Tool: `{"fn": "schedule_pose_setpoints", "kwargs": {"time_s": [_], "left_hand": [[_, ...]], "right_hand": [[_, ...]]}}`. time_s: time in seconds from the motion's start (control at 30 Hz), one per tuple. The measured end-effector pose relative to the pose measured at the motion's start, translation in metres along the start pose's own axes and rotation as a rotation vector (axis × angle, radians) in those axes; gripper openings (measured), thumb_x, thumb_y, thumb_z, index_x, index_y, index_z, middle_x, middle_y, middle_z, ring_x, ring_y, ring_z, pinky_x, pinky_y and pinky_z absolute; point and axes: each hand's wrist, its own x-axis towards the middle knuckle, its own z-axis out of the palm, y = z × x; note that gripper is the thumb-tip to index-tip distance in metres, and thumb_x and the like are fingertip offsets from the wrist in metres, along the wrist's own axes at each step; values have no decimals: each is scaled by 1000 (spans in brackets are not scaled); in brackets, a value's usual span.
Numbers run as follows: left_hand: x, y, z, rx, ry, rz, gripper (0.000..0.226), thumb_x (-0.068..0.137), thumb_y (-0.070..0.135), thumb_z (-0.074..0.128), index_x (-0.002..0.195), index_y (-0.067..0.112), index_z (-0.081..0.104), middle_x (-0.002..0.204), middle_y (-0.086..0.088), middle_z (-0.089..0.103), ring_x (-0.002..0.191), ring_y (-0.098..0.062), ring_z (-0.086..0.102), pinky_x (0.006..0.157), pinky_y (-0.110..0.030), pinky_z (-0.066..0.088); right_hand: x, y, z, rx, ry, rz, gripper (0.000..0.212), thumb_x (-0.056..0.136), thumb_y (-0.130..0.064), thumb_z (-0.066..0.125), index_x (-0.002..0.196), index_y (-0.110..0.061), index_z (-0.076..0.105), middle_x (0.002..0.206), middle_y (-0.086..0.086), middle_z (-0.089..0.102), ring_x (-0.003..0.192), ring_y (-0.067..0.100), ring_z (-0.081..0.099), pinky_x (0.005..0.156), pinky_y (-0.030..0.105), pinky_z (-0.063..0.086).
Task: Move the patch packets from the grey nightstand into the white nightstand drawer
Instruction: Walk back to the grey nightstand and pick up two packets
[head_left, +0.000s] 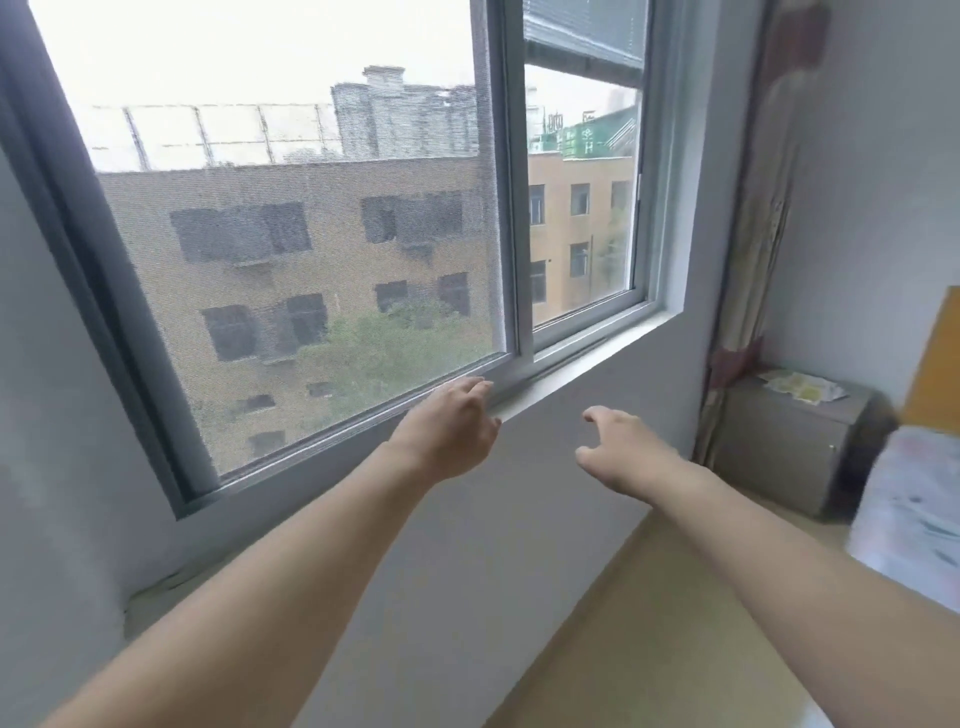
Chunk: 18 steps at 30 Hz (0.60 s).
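Sliding window (322, 249) with mesh screen, gathered curtain (753, 249) in the corner, white bedding (914, 514) at right.

Packets (800, 387) atop nightstand (789, 452), rt of window (322, 249)

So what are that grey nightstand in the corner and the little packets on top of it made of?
The rounded grey nightstand looks like painted or laminated board with a smooth, faintly glossy finish; its front shows an even sheen, though blur leaves metal possible. The flat white and yellow-green patch packets on its top look like thin printed paper or foil sachets, lying limp and slightly crumpled. Too small to tell which.
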Motion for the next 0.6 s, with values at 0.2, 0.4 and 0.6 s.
{"fn": "schedule_pose_setpoints", "kwargs": {"time_s": [0.2,0.4,0.6], "left_hand": [[172,-23,54,-60,-41,179,45,98,29,45,138,10,45,145,-3,46,133,-24,43,104,-32,37],[332,16,129,-157,-98,317,35,94,28,46,122,8,52,133,-6,53,119,-29,53,93,-38,48],[467,92,219,-207,-145,498,44,97,28,45,136,7,47,144,-5,47,132,-25,44,104,-32,40]], "right_hand": [[131,47,-15,26,104,207,61,88,-25,50,147,-16,34,146,7,41,129,26,45,101,37,43],[223,117,-41,30,210,359,56,87,-24,53,142,-15,41,143,8,46,130,27,45,102,36,41],[313,235,-57,35,253,494,57,91,-22,51,146,-14,37,149,7,40,133,25,42,100,32,40]]}}
